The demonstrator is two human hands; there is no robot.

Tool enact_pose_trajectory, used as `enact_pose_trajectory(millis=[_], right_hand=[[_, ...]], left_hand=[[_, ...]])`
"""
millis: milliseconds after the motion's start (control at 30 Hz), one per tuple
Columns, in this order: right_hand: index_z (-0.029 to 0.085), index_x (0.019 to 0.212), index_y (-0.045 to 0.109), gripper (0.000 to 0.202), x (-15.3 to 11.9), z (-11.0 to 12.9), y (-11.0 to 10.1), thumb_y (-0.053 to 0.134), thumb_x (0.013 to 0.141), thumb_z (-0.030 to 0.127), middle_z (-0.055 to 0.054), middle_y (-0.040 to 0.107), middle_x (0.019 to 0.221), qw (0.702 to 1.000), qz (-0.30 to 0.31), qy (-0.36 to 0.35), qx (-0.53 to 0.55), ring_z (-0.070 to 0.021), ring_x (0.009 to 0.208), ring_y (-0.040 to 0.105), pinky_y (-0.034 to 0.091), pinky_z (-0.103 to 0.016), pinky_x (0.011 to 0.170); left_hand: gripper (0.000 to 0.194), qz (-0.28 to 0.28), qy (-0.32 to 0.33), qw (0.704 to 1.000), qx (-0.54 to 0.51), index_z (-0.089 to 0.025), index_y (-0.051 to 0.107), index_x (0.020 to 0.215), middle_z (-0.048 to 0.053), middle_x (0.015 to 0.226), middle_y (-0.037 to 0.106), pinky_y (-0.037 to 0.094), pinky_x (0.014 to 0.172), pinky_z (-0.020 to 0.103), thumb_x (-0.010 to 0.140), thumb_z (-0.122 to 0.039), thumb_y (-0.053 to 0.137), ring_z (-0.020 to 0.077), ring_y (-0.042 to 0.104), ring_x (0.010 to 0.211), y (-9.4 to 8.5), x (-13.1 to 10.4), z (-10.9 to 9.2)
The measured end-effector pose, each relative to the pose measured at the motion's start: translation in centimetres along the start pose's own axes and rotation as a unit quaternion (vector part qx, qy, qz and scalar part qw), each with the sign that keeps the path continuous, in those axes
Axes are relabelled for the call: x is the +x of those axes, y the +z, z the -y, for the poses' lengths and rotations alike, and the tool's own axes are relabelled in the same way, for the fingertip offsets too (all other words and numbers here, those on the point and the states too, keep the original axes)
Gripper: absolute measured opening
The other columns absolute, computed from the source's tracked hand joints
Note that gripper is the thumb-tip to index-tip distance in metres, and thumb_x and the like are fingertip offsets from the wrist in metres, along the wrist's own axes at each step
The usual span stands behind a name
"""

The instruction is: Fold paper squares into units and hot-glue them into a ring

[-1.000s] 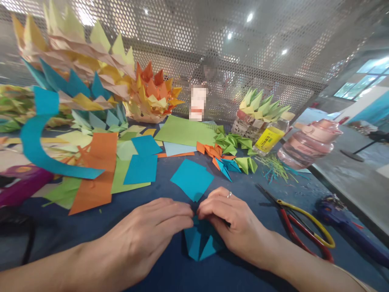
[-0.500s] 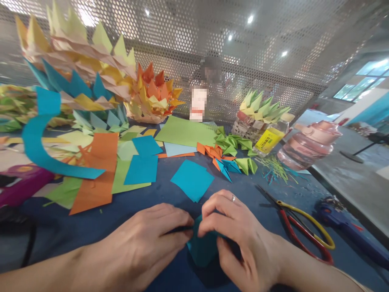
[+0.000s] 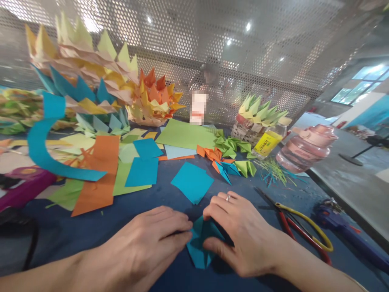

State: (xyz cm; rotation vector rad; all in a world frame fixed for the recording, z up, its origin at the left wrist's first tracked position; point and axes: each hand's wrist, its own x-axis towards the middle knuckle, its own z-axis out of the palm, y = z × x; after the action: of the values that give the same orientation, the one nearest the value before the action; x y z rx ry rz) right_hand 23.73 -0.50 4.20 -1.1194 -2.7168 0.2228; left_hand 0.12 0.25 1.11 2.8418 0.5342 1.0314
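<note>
Head view: folded teal-blue paper piece [image 3: 199, 252] flat on the dark blue tabletop [image 3: 120, 219], between your hands.
Long axis runs roughly near to far; far tip points away from you, blunt end toward you. Your left hand [image 3: 146, 241] has its fingers together at the paper's left edge; can't tell if they pinch it. Your right hand [image 3: 240, 235] has thumb and fingers apart, thumb on the paper, fingertips at its far right; this hand covers part of the right side. Just beyond: stacked teal-blue paper squares [image 3: 191, 182]. To the right: scissors with red and yellow handles [image 3: 278, 206], then a dark blue glue gun [image 3: 343, 227]. Versus the earlier frame, your right thumb has moved onto the paper, exposing more folds.
</note>
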Motion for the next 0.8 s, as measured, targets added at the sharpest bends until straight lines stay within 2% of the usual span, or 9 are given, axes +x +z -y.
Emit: enact_pose_trajectory(millis=[133, 267, 433, 533, 667, 800], right_hand=[[0.018, 0.092, 0.053, 0.005, 0.1, -0.7, 0.6, 0.052, 0.089, 0.022, -0.005, 0.064, 0.088, 0.999, 0.007, 0.037, 0.003, -0.0205, 0.077, 0.055, 0.038, -0.036, 0.073], [0.019, 0.105, 0.051, 0.014, 0.0, -0.7, 1.2, 0.045, 0.092, 0.016, -0.005, 0.065, 0.088, 1.0, 0.0, 0.024, 0.01, -0.0203, 0.076, 0.059, 0.04, -0.036, 0.075], [0.019, 0.102, 0.051, 0.009, 0.0, -0.7, 1.8, 0.044, 0.097, 0.016, -0.005, 0.067, 0.088, 0.996, -0.085, -0.011, 0.023, -0.0193, 0.077, 0.059, 0.042, -0.032, 0.073], [0.019, 0.101, 0.051, 0.006, 0.2, -0.9, 2.2, 0.047, 0.097, 0.018, -0.004, 0.067, 0.089, 0.992, -0.119, -0.019, 0.029, -0.0182, 0.076, 0.056, 0.043, -0.03, 0.07], [0.019, 0.103, 0.051, 0.007, 0.3, -1.0, 2.4, 0.049, 0.097, 0.018, -0.003, 0.066, 0.092, 0.987, -0.15, -0.022, 0.054, -0.0177, 0.08, 0.057, 0.044, -0.029, 0.072], [0.02, 0.106, 0.052, 0.009, 0.3, -0.9, 2.4, 0.05, 0.097, 0.018, -0.003, 0.066, 0.095, 0.986, -0.15, -0.023, 0.07, -0.0174, 0.082, 0.057, 0.045, -0.029, 0.075]], left_hand=[[0.032, 0.012, -0.003, 1.0, -0.011, -0.015, 0.063, 0.111, 0.008, 0.106, 0.07, 0.057, 0.075, 0.024, 0.1, -0.013, 0.033, 0.0162, 0.066, 0.09, -0.1, 0.1, 0.1], [0.032, 0.002, -0.001, 1.0, -0.009, -0.014, 0.064, 0.108, 0.008, 0.105, 0.07, 0.057, 0.077, 0.025, 0.099, -0.011, 0.033, 0.0158, 0.066, 0.09, 0.1, 0.0, 0.1], [0.03, 0.016, -0.001, 1.0, 0.005, -0.015, 0.063, 0.116, 0.008, 0.113, 0.068, 0.055, 0.089, 0.027, 0.1, -0.013, 0.038, 0.0172, 0.064, 0.106, 0.4, -0.5, 0.1], [0.03, 0.011, 0.005, 1.0, 0.015, -0.015, 0.062, 0.118, 0.007, 0.115, 0.069, 0.054, 0.092, 0.026, 0.1, -0.016, 0.038, 0.0163, 0.064, 0.107, 0.5, -0.7, 0.1], [0.03, -0.006, 0.001, 0.999, 0.032, -0.016, 0.064, 0.115, 0.005, 0.113, 0.07, 0.054, 0.09, 0.025, 0.102, -0.02, 0.038, 0.0156, 0.065, 0.104, 0.4, -0.4, 0.2], [0.032, -0.015, -0.006, 0.999, 0.04, -0.016, 0.066, 0.106, 0.006, 0.106, 0.071, 0.057, 0.081, 0.024, 0.103, -0.023, 0.035, 0.0154, 0.068, 0.093, 0.2, 0.2, 0.0]])
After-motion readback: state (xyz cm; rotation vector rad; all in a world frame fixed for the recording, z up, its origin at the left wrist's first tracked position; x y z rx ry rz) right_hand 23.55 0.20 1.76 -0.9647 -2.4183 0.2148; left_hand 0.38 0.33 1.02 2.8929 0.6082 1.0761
